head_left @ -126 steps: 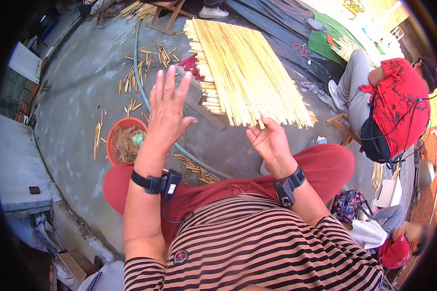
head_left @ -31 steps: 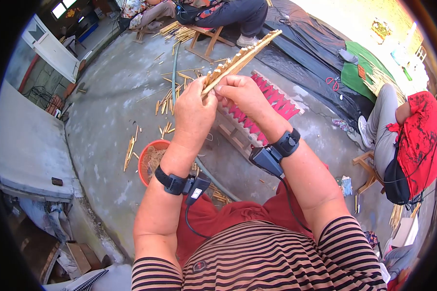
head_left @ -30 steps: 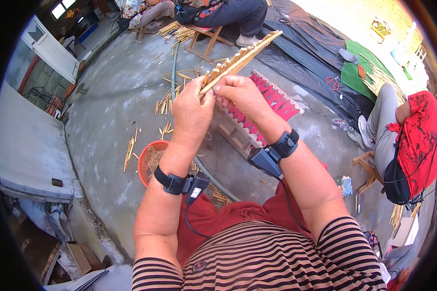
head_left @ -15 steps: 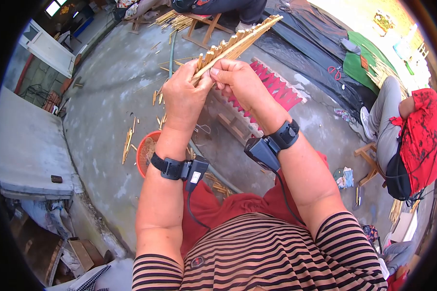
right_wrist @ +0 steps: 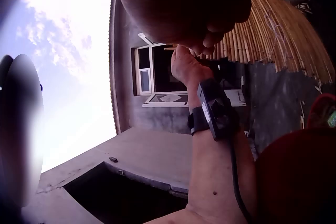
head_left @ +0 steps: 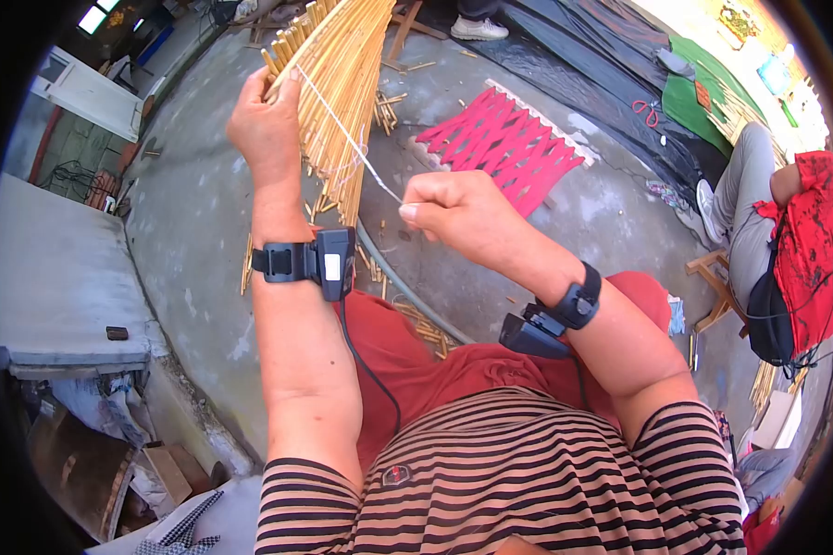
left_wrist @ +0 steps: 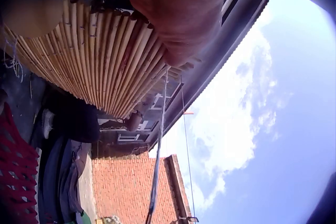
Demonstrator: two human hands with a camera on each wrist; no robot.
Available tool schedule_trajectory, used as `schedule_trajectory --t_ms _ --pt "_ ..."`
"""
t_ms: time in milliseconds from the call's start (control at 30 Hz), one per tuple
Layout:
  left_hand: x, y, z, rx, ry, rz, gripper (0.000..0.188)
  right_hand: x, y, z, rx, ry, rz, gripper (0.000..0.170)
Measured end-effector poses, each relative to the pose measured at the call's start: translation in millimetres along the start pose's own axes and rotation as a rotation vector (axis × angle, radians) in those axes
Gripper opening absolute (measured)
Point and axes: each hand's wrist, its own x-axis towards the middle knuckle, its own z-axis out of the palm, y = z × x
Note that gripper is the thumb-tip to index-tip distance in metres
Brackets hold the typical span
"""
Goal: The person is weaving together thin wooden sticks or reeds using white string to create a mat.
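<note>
In the head view a fan-like mat of thin sticks hangs from the left hand, whose fingers and thumb pinch its near edge. A white string runs taut from that edge to the right hand, which holds its end in curled fingers, lower and to the right. The left wrist view shows the stick mat beside the left hand, with the string leading away. In the right wrist view the right hand is dark, and the mat lies beyond it.
A stool with crossed pink straps stands ahead. An orange basket is mostly hidden behind the left forearm and mat. Loose sticks and a hose lie on the floor. A person in red sits at the right.
The hands were together at the mat's edge; now they are apart. The left hand has moved left and up with the mat, which shows its broad face, while the right has drawn the string down and right.
</note>
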Motion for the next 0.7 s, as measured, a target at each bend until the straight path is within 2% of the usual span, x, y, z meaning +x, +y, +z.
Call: schedule_trajectory --t_ms 33,133,233,267,367,433,500,533,567,600,700 --pt "-1.8 1.7 0.2 -0.010 0.007 -0.011 0.027 -3.7 -3.8 -12.3 -0.024 0.040 0.007 0.014" --pt "-3.8 4.1 -1.1 0.050 0.001 -0.005 0.027 -15.0 -10.2 -38.0 -0.354 0.202 -0.100 0.012" --pt "-14.2 7.5 -4.0 0.035 0.034 0.015 0.027 -17.8 -6.0 -52.8 -0.528 0.260 -0.131 0.013" --pt "-17.0 8.6 -5.6 0.029 0.028 0.006 0.028 -19.8 -1.4 -62.4 -0.708 0.238 -0.140 0.011" --pt "-21.5 10.1 -11.8 -0.005 0.003 -0.015 0.028 -29.9 40.5 -103.7 -1.036 0.097 0.136 0.012" --pt "-16.8 6.8 -15.1 -0.056 -0.012 -0.009 0.027 -39.0 67.7 -140.5 -1.203 -0.016 0.521 0.016" --pt "-19.1 12.2 -20.1 -0.011 -0.054 0.012 0.026 -48.0 95.7 -180.3 -1.158 -0.072 0.777 0.017" --pt "-21.1 15.4 -20.2 0.011 -0.071 0.020 0.026 -52.0 95.5 -197.9 -1.013 -0.152 0.884 0.013" --pt "-23.1 18.2 -20.2 0.006 -0.078 0.028 0.026 -59.1 104.2 -210.4 -0.899 -0.051 0.912 0.012" --pt "-26.5 21.3 -19.9 0.001 -0.088 0.033 0.025 -67.1 123.4 -228.2 -0.845 0.100 0.813 0.012" --pt "-38.6 28.4 -18.1 0.019 -0.132 0.035 0.025 -78.1 123.3 -244.5 -0.774 0.543 0.532 0.016"
